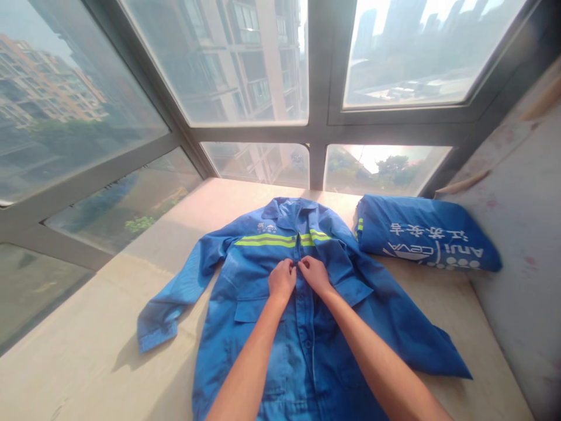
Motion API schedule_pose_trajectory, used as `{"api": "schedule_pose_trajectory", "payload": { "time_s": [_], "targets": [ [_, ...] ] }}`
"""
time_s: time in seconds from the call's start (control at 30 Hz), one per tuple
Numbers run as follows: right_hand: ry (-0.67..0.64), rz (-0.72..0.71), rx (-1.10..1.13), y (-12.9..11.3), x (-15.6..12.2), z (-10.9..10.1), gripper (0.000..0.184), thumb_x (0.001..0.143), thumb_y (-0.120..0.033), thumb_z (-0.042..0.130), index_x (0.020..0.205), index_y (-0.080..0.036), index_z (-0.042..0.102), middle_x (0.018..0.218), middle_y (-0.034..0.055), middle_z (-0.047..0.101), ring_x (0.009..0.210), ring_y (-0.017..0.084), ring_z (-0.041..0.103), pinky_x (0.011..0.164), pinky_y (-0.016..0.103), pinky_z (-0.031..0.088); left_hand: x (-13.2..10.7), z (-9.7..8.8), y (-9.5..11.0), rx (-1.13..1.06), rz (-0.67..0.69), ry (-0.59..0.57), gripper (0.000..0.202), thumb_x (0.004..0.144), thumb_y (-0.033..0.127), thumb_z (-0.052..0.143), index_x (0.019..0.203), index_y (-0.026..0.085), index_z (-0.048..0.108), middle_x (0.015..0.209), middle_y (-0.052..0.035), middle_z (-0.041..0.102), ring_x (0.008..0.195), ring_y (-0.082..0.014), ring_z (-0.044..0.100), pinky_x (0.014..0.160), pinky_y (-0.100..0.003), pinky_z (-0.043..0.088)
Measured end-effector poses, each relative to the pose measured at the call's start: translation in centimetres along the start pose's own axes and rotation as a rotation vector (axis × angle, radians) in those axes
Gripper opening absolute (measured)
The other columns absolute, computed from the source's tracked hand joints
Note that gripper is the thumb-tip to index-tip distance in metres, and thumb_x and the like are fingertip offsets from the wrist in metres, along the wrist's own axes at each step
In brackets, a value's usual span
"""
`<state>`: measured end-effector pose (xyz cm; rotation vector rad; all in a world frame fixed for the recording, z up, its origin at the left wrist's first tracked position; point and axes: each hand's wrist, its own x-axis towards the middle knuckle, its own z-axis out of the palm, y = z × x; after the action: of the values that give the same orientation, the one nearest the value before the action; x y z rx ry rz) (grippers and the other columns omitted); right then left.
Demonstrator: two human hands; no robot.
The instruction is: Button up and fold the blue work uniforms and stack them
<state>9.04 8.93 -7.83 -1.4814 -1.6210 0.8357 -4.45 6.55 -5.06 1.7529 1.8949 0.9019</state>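
Forearms (249, 362): bare, entering from the lower edge and converging toward the middle, the left rising rightward, the right rising leftward on a longer slant.
Left hand (281, 280): back upward, wrist nearly in line with the forearm, knuckles bent; thumb and index finger together, clamped on the edge of the front placket.
Right hand (314, 273): a near mirror of the left, turned inward, fingers curled, thumb and index finger likewise pinched on the placket; fingertips of the two hands just beside each other.
Blue jacket (249, 275): beneath both hands, front side up, collar (280, 213) toward the windows, lower part running out of view at the near edge.
Front placket (303, 321): down the jacket's middle; buttons show below the hands.
Reflective stripes (265, 240): yellow-green and grey, across the chest, just beyond the fingertips.
Sleeves (193, 275): spread to either side, the left-hand one bent, its cuff toward the camera.
Folded blue garment (421, 225): right of the collar, white lettering upside down to the viewer.
Pale ledge (79, 345): supporting both garments, below framed windows (254, 64).
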Motion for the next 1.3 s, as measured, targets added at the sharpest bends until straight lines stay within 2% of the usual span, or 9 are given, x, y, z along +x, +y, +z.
{"api": "schedule_pose_trajectory", "payload": {
  "time_s": [0.1,0.2,0.33,0.43,0.6,0.87,1.03,1.13,1.3],
  "targets": [
    [0.071,-0.077,-0.113,-1.3,0.8,-0.1,0.019,0.088,-0.022,0.052,0.095,-0.020,0.069,0.092,0.0090,0.071,0.090,0.024,0.063,0.079,0.032,0.047,2.4,-1.2,0.1,0.052,0.090,-0.039,0.024,0.085,0.012,0.053,0.098,0.022,0.070,0.098,-0.0083,0.071,0.097,-0.0226,0.065,0.091,-0.031,0.046],
    [0.100,-0.155,-0.243,-3.0,2.7,0.2,0.028,0.091,-0.017,0.045,0.109,-0.018,0.067,0.105,0.0128,0.069,0.101,0.025,0.061,0.088,0.034,0.045,6.4,-1.5,0.2,0.099,0.123,-0.072,0.032,0.087,0.008,0.047,0.107,0.019,0.069,0.110,-0.0102,0.069,0.108,-0.0227,0.062,0.098,-0.033,0.044],
    [0.061,-0.026,-0.380,-4.2,5.2,0.9,0.023,0.092,-0.022,0.051,0.109,-0.017,0.065,0.106,0.0164,0.066,0.101,0.027,0.060,0.084,0.035,0.046,11.4,-0.2,0.1,0.170,0.109,-0.162,0.026,0.086,0.012,0.056,0.107,0.016,0.070,0.109,-0.0121,0.070,0.105,-0.0238,0.064,0.095,-0.034,0.047],
    [-0.024,0.120,-0.516,-4.1,6.1,1.2,0.021,0.092,-0.028,0.054,0.105,-0.015,0.064,0.106,0.0167,0.064,0.104,0.027,0.059,0.082,0.033,0.046,13.2,1.2,-0.1,0.231,0.083,-0.257,0.015,0.084,0.019,0.066,0.097,0.016,0.072,0.100,-0.0096,0.072,0.099,-0.0233,0.066,0.093,-0.037,0.049],
    [-0.070,0.140,-0.573,-3.4,6.1,1.6,0.023,0.091,-0.031,0.055,0.107,-0.015,0.063,0.112,0.0140,0.062,0.108,0.025,0.057,0.084,0.030,0.045,13.6,2.2,-0.8,0.308,0.015,-0.328,0.024,0.091,0.036,0.063,0.101,0.015,0.068,0.104,-0.0066,0.071,0.100,-0.0200,0.065,0.094,-0.043,0.050],
    [-0.054,0.105,-0.591,-3.5,6.3,1.8,0.029,0.089,-0.036,0.058,0.110,-0.017,0.063,0.111,0.0140,0.061,0.107,0.026,0.054,0.086,0.031,0.043,14.0,1.8,-1.0,0.339,-0.016,-0.368,0.028,0.093,0.037,0.060,0.110,0.016,0.065,0.110,-0.0072,0.068,0.102,-0.0201,0.065,0.093,-0.042,0.052],
    [-0.074,0.043,-0.622,-3.3,6.7,1.9,0.023,0.086,-0.022,0.057,0.106,-0.017,0.067,0.108,0.0140,0.061,0.106,0.026,0.053,0.087,0.031,0.042,14.9,1.9,-0.7,0.357,-0.026,-0.421,0.027,0.093,0.038,0.061,0.109,0.016,0.064,0.112,-0.0071,0.066,0.101,-0.0196,0.064,0.090,-0.042,0.054],
    [-0.071,0.036,-0.614,-3.0,6.6,2.1,0.026,0.087,-0.017,0.054,0.108,-0.016,0.068,0.106,0.0137,0.062,0.103,0.025,0.054,0.084,0.030,0.042,14.7,1.9,-0.5,0.356,-0.019,-0.415,0.027,0.092,0.037,0.062,0.108,0.016,0.065,0.110,-0.0066,0.067,0.099,-0.0191,0.064,0.088,-0.041,0.054],
    [-0.010,0.019,-0.551,-2.3,6.3,2.4,0.028,0.088,-0.024,0.056,0.111,-0.017,0.069,0.105,0.0121,0.062,0.102,0.025,0.055,0.082,0.030,0.044,13.1,1.0,-0.6,0.314,0.021,-0.325,0.012,0.090,0.027,0.061,0.095,0.019,0.069,0.097,-0.0053,0.072,0.093,-0.0189,0.066,0.084,-0.033,0.050]
  ]
}}
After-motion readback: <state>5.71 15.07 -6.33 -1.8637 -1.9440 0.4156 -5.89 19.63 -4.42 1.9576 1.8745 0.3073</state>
